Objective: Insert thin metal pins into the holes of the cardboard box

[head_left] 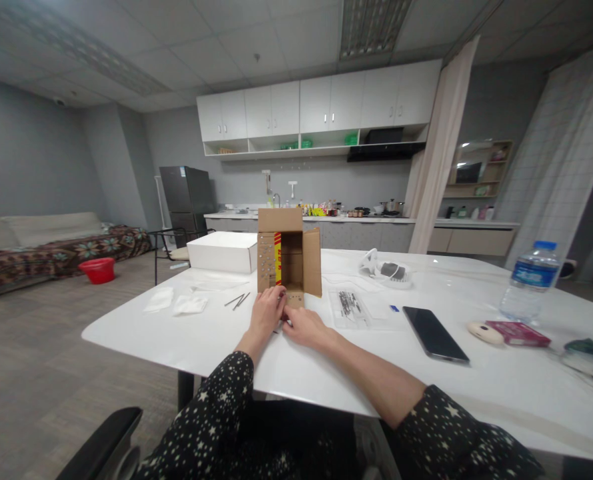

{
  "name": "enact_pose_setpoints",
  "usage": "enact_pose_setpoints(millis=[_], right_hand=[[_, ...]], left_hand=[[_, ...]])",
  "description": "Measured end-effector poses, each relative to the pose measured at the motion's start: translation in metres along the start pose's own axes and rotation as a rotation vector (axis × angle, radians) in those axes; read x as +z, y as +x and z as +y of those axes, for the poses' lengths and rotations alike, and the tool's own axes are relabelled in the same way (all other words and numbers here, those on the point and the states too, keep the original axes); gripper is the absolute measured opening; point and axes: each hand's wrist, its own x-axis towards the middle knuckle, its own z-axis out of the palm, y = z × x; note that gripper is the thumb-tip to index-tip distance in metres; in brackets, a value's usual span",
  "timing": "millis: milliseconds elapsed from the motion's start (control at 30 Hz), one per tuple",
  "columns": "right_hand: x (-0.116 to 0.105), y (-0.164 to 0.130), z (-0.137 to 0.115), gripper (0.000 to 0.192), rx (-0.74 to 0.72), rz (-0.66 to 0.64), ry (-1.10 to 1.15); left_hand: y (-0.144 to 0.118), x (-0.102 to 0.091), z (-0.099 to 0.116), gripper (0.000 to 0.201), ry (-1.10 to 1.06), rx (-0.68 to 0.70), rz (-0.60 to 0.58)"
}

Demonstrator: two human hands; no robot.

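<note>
Small brown cardboard box (289,257) lying on its side near the middle of the white bench (326,373), open end facing the camera, flaps spread, the left flap dotted with small holes and edged in a red and yellow strip. Both hands at the lower flap: left hand (267,308) resting on the bench with fingers curled against the flap's front edge, right hand (304,325) just beside it, fingertips touching the same edge; too small to tell whether anything is pinched between them. Sleeves dark with pale stars.

Left of the box, thin dark rods (237,300) lying loose on the glossy surface, then two crumpled white wipes (176,301). Behind, a flat white rectangular box (222,252). Right of the cardboard, a clear plastic bag of thin metal pieces (349,305), a black phone (435,333) lying flat, a pink packet (517,333) and a clear ribbed water bottle (529,280) with blue label, standing upright near the far right edge.
</note>
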Motion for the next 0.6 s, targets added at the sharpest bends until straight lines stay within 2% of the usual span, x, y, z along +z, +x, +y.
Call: enact_pose_setpoints(millis=[233,600], right_hand=[[-0.0037,-0.0021,-0.0030,0.032,0.011,-0.010,0.004],[-0.0034,-0.0018,-0.0031,0.029,0.005,-0.001,0.006]], left_hand=[[-0.0011,-0.0010,-0.0010,0.017,0.067,0.053,0.020],[-0.0009,-0.0005,-0.0015,0.018,0.098,0.065,0.034]])
